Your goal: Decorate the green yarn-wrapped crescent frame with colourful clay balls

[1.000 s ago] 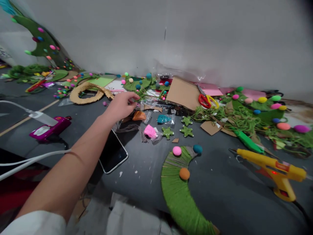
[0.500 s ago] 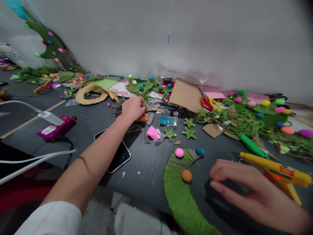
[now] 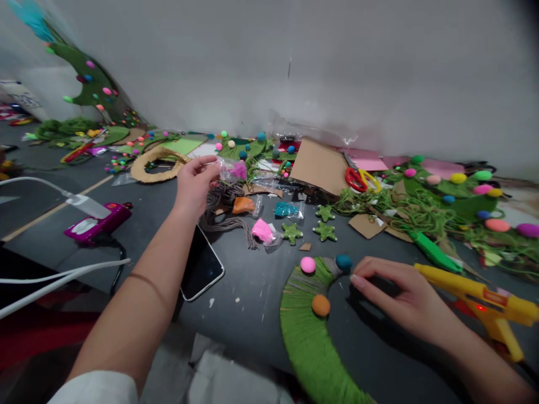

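Reaching over the table, my left hand [image 3: 196, 182] has its fingertips closed at the edge of a clear plastic packet with purple stuff inside [image 3: 236, 170]. Below it lies a bundle of grey yarn [image 3: 219, 202]. My right hand [image 3: 400, 297] hovers with thumb and forefinger together, nothing visible between them, close beside a teal ball [image 3: 344, 262]. That ball sits at the tip of a green yarn-wrapped crescent [image 3: 298, 331], which also carries a pink ball [image 3: 307, 265] and an orange ball [image 3: 320, 305]. A yellow glue gun [image 3: 471, 292] lies behind the right hand.
Orange [image 3: 243, 205], teal [image 3: 286, 209] and pink packets [image 3: 263, 230] lie mid-table near green stars [image 3: 324, 230]. Scissors [image 3: 362, 179], cardboard [image 3: 320, 167] and green yarn [image 3: 370, 205] line the back. A phone [image 3: 204, 266] and a purple power strip [image 3: 99, 221] are at left.
My left hand has drawn back leftward from the yarn, and the purple packet has come into view at its fingertips. My right hand has shifted left, closer to the teal ball.
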{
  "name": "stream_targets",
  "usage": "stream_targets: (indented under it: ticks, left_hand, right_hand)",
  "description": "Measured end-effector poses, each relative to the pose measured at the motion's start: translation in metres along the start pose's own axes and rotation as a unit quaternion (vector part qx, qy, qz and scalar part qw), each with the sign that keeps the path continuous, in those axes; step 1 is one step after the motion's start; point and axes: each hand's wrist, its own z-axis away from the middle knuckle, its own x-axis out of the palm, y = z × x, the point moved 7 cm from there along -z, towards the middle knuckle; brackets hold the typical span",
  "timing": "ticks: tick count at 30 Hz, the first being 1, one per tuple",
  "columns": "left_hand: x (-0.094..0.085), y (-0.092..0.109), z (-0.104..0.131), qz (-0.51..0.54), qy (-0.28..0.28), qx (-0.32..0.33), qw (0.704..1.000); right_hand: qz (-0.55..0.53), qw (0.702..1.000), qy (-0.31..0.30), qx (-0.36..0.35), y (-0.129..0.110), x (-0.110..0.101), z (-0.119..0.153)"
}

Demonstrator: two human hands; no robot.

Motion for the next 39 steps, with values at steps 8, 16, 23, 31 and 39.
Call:
stream_targets:
  ticks: [8, 16, 23, 31, 39]
  left_hand:
    - [0.002, -0.001, 0.004, -0.013, -0.073, -0.036, 0.997]
    - [0.001, -0.002, 0.003, 0.006, -0.032, -0.021, 0.999]
    - [0.001, -0.021, -0.002, -0.010, -0.040, -0.056, 0.998]
    - [-0.006, 0.007, 0.002, -0.118, -0.034, 0.082, 0.989]
    - [-0.007, 0.020, 0.005, -0.140, -0.033, 0.110, 0.983]
  right_hand:
    - [0.031, 0.999, -0.013, -0.010, -0.002, 0.004, 0.001]
    - [0.049, 0.999, -0.012, -0.014, -0.003, 0.004, 0.000]
    - [0.057, 0.998, -0.017, -0.011, -0.003, 0.004, 0.000]
    - [0.063, 0.998, -0.023, -0.013, -0.003, 0.005, 0.001]
    - [0.067, 0.997, -0.032, -0.008, -0.004, 0.005, 0.002]
